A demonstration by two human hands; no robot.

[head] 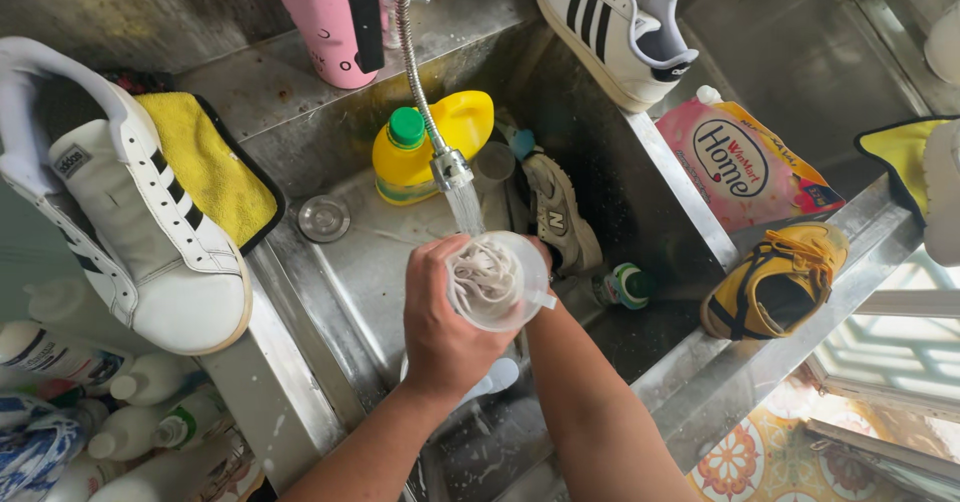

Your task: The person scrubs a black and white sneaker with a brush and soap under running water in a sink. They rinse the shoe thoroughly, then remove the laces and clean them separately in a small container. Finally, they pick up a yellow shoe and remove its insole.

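The left hand [445, 327] wraps closed around a clear plastic cup [497, 282] of white shoelaces [482, 274], held over the steel sink [360, 262] under the running faucet [450, 167]. The thin wet cup likely flexes and slips (grip the sidewall). The right hand is hidden behind it; I cannot tell its grip.
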